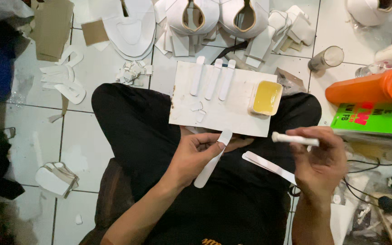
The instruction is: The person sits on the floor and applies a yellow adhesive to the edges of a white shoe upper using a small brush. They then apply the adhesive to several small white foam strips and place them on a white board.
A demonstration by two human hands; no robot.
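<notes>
My left hand (196, 154) grips a long white strip (212, 161) over my lap, thumb on its upper end. My right hand (318, 159) holds a small white-handled brush (293, 139) pointing left, its tip just right of the strip. A white board (223, 115) rests across my knees. On it lie three white strips (212, 78), two small white pieces (198, 110) and a square tub of yellow glue (266, 98). Another white strip (268, 166) lies on my right thigh.
White shoe-upper pieces (130, 27) and formed uppers (214, 16) are spread on the tiled floor ahead. Cut straps (64, 79) lie at left. An orange bottle (370, 86), a green box (373, 119), a can (325, 58) and cables (373, 181) crowd the right.
</notes>
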